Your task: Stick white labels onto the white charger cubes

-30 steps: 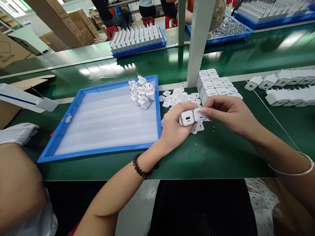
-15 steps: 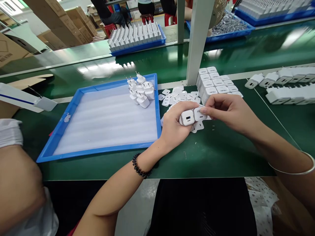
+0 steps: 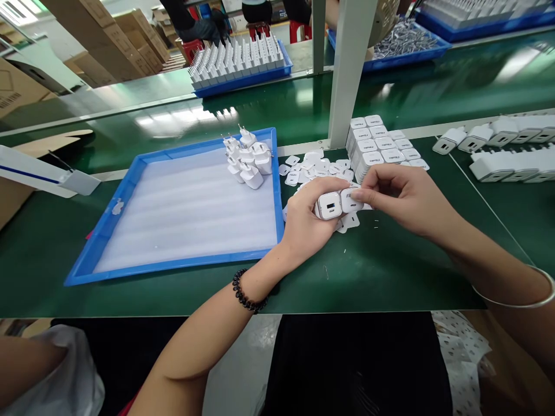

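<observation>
My left hand (image 3: pixel 309 219) is wrapped round a white charger (image 3: pixel 330 205) whose port faces me. My right hand (image 3: pixel 403 196) pinches the charger's right side, its fingertips on a small white label (image 3: pixel 352 200) there. Both hands hover over the green table, just right of a blue tray (image 3: pixel 130 186). Several white chargers (image 3: pixel 247 160) stand bunched in the tray's far right corner. Loose white labels (image 3: pixel 310 167) lie scattered behind my hands, beside stacked label sheets (image 3: pixel 378 144).
A white post (image 3: pixel 347 75) rises behind the labels. Rows of white chargers (image 3: pixel 503 153) lie at the right. Further blue trays of chargers (image 3: pixel 236 63) sit across the green belt. Another person's arm (image 3: pixel 26 361) shows at the lower left. Cardboard boxes (image 3: pixel 113 34) stand at the far left.
The other person's arm at the lower left has drawn back and down. My hands have barely shifted on the charger.
</observation>
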The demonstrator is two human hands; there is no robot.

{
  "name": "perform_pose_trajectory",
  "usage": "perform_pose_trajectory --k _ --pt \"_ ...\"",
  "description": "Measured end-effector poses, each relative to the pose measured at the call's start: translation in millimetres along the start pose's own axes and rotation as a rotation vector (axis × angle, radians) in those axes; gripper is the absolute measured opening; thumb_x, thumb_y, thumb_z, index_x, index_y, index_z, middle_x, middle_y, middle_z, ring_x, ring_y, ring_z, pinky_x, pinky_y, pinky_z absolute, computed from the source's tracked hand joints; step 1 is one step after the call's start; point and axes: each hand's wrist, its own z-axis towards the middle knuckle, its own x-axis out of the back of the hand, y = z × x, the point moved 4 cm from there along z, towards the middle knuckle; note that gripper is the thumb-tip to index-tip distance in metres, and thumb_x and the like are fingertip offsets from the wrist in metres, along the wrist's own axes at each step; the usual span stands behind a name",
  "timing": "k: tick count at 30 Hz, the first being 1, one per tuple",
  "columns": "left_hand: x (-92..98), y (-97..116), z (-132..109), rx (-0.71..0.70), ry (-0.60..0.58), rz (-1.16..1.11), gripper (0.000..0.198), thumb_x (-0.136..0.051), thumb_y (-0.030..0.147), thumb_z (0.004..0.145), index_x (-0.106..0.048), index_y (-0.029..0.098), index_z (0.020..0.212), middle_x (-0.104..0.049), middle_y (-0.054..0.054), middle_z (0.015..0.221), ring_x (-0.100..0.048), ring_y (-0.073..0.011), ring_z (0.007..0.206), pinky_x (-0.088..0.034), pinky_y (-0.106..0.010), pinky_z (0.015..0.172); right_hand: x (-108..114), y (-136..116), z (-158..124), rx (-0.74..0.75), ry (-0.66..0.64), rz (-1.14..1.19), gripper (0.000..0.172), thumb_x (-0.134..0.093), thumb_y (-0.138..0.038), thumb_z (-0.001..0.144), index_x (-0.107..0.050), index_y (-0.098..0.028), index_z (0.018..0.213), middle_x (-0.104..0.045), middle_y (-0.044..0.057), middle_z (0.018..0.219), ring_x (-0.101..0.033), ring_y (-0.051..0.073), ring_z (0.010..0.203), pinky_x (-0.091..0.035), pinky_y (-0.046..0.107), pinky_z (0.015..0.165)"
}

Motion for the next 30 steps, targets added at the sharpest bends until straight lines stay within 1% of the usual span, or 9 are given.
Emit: perform_pose_trajectory --k 5,13,18,24,30 --pt "-0.3 -0.6 0.0 0.018 0.001 -0.014 0.024 -0.077 0.015 0.080 -0.071 0.020 0.102 -0.076 -0.004 0.103 -0.072 -0.0178 0.096 -0.057 -0.032 0.085 -0.6 -0.5 -0.1 0.017 0.002 -0.014 0.029 -0.076 -0.032 0.083 -0.057 -0.021 0.064 -0.051 -0.004 0.056 -0.039 0.010 0.051 -0.027 0.029 0.048" --pt "-0.9 -2.4 0.4 0.063 -0.008 -0.034 0.025 -0.078 0.013 0.077 -0.071 0.019 0.101 -0.077 -0.003 0.103 -0.072 -0.0173 0.094 -0.057 -0.030 0.083 0.3 -0.9 -0.5 0.037 0.019 -0.063 0.029 -0.075 -0.035 0.084 -0.057 -0.022 0.065 -0.055 -0.002 0.060 -0.044 0.012 0.055 -0.031 0.029 0.052" --pt "-0.6 -2.8 0.9 0.074 0.002 -0.056 0.024 -0.079 0.016 0.077 -0.072 0.020 0.100 -0.077 -0.003 0.100 -0.071 -0.0171 0.092 -0.057 -0.030 0.081 -0.3 -1.4 -1.3 0.055 0.025 -0.095 0.028 -0.073 -0.034 0.085 -0.057 -0.022 0.065 -0.058 -0.001 0.063 -0.048 0.014 0.057 -0.035 0.030 0.055" --pt "-0.9 -3.2 0.9 0.107 -0.004 -0.058 0.025 -0.079 0.017 0.076 -0.072 0.020 0.100 -0.077 -0.004 0.100 -0.071 -0.0177 0.092 -0.057 -0.030 0.081 -0.7 0.4 -2.3 0.070 0.027 -0.119 0.029 -0.072 -0.035 0.086 -0.055 -0.023 0.066 -0.058 0.000 0.064 -0.049 0.015 0.059 -0.037 0.030 0.056" --pt "-1.0 -2.3 1.4 0.094 -0.001 -0.069 0.024 -0.078 0.015 0.077 -0.072 0.019 0.099 -0.077 -0.004 0.100 -0.071 -0.0168 0.092 -0.057 -0.030 0.081 -0.9 0.0 -2.5 0.073 0.027 -0.133 0.029 -0.071 -0.035 0.087 -0.055 -0.022 0.066 -0.059 0.000 0.064 -0.050 0.014 0.058 -0.037 0.031 0.055"
